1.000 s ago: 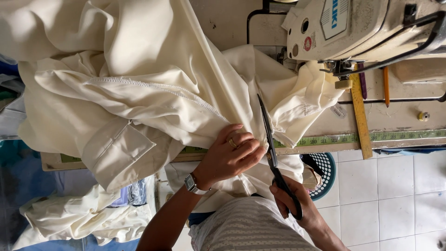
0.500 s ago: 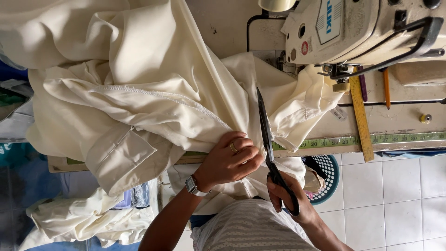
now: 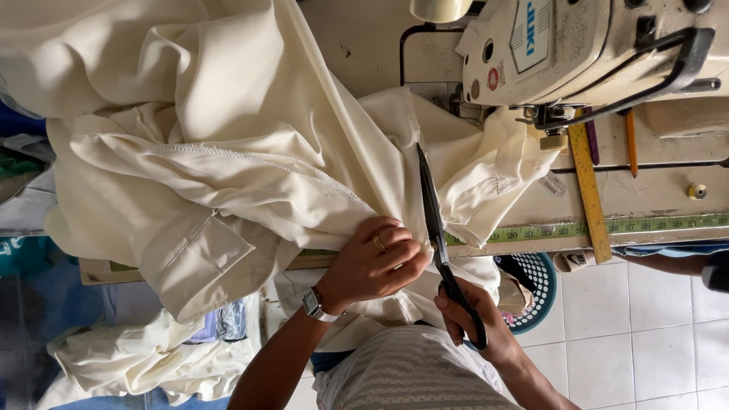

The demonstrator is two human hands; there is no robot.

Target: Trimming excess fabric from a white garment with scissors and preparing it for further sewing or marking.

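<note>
White floor tiles show below a worn sewing bench. Left hand bunches cream cotton fabric at the bench edge, fingers clamped on it. Right hand grips long black shears, blades together. Looks like trimming; next snip needs the cloth taut.

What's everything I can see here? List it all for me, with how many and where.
cream fabric: one big piece, cream, heaped over the table
scissors: one pair, black, blades along the fabric edge
sewing machine: one, off-white, top right
ruler: one, yellow, under the machine
tape measure: one, green-yellow, along the table edge
basket: one, blue, on the tiled floor
wristwatch: one, on the left wrist
left hand: gripping the fabric
right hand: holding the scissors
</note>
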